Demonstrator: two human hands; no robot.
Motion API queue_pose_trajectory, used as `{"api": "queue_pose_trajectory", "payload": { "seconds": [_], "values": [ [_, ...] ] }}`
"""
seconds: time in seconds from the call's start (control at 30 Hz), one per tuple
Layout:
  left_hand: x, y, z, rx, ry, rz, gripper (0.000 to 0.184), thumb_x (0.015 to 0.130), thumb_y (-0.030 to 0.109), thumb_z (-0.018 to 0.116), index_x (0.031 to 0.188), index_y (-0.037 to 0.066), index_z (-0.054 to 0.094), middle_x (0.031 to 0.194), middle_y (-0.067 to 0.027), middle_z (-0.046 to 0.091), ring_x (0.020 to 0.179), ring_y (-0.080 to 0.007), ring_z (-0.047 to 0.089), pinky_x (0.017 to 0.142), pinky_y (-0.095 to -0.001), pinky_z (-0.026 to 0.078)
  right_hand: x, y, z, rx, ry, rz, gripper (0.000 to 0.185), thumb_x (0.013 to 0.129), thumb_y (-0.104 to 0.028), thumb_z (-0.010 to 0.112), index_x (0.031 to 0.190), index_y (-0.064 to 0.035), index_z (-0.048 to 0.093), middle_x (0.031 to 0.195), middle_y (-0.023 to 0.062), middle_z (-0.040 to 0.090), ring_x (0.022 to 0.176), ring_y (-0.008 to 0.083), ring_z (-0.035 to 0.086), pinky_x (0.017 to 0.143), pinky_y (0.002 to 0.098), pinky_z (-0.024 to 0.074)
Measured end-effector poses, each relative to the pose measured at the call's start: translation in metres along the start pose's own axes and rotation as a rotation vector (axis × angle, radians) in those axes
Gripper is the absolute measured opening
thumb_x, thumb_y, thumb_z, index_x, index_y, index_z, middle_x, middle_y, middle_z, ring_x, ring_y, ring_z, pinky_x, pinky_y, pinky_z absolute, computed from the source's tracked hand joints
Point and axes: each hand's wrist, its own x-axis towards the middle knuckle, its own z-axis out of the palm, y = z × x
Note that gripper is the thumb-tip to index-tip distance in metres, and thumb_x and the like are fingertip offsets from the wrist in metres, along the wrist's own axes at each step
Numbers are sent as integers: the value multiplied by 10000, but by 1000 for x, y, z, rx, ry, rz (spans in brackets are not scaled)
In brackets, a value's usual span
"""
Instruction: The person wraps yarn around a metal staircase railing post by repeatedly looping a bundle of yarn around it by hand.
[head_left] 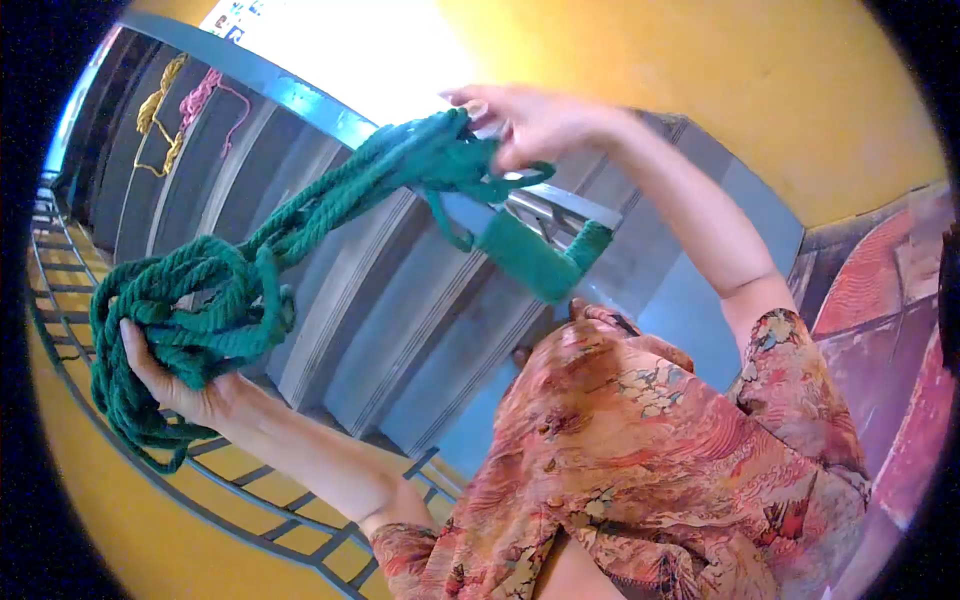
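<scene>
- Green rope (190,300) is held up in front of the steps (340,290): a looped bundle at the left hand, with strands drawn across to the right hand.
- Bundle is cradled in the left hand (175,385), thumb laid over the loops; fingers curled beneath, mostly covered.
- Right hand (530,125) is bent at the far strands; motion-blurred, so whether the fingers are closed on them cannot be told.
- Rope is judged soft, light, limp and not fragile; snagging of loops seems likelier than slipping. Best held around the whole bundle, or by several strands gathered together.
- Rope ends are not made out among the loops. Nature of the green block (530,260) below the right hand, and any join to the rope, is unclear.
</scene>
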Motion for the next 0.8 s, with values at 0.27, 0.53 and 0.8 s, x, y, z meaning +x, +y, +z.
{"api": "queue_pose_trajectory", "payload": {
  "seconds": [0.27, 0.53, 0.8],
  "values": [
    [-6, 2, -31, 56, -38, -115, 339, 858, 199, 641, 1153, 43, 588, 1139, -105, 610, 1012, -234, 587, 916, -397, 474, 2, 11, 34, 349, 255, 176, 321, 784, 36, 526, 1074, -39, 643, 772, 9, 629, 654, 71, 585, 560, 224, 492],
    [-61, -123, -73, 409, -297, -145, 521, 840, 191, 678, 1300, 60, 472, 1304, -82, 492, 1176, -238, 476, 1015, -406, 371, 83, -147, 80, -66, 458, -670, 308, 637, -207, 627, 858, 1, 678, 745, 195, 651, 725, 239, 665, 703, 363, 522],
    [-43, -90, -104, -286, 165, -516, 319, 844, 181, 510, 1123, 36, 563, 1124, -124, 598, 1054, -285, 565, 944, -459, 448, 28, -86, 31, 70, 134, -279, 533, 745, -27, 549, 1276, -51, 517, 1223, 98, 579, 1081, 185, 586, 928, 309, 461]
  ]
}}
